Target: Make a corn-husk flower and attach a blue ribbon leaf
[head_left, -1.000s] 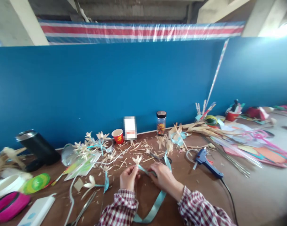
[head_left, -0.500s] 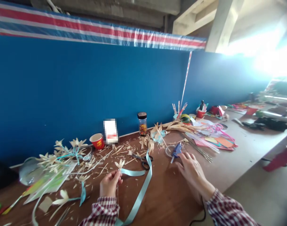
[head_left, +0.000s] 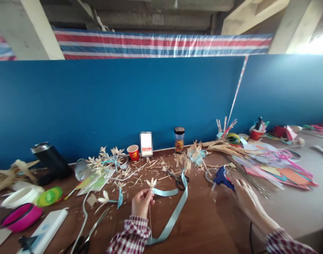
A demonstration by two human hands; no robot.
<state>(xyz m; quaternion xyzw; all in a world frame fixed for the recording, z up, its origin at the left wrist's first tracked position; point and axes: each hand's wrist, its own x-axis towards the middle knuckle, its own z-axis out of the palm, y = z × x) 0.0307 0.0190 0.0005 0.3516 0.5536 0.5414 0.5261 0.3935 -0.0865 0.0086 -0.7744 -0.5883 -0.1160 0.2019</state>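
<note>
My left hand (head_left: 142, 203) pinches the base of a small pale-petalled flower (head_left: 151, 184) at the middle of the table. A light blue ribbon (head_left: 174, 220) runs from the flower to the right, with a longer loop curving toward the front edge. My right hand (head_left: 248, 201) is low over the table on the right, fingers stretched out, beside the handle end of a blue glue gun (head_left: 222, 177). Whether the fingertips touch the handle, I cannot tell. Black-handled scissors (head_left: 180, 182) lie beyond the ribbon, between my hands.
Pale shavings litter the brown table (head_left: 203, 215). Made flowers (head_left: 108, 158) lie to the left, near a red paper cup (head_left: 133, 152) and a black flask (head_left: 51, 160). A lidded jar (head_left: 179, 140) stands by the blue partition (head_left: 124, 95). Coloured sheets (head_left: 283, 174) lie right.
The view has swung left, bringing in the flask and bowls. My right hand has shifted right off the glue gun's body, which shows more fully. My left hand still pinches the flower.
</note>
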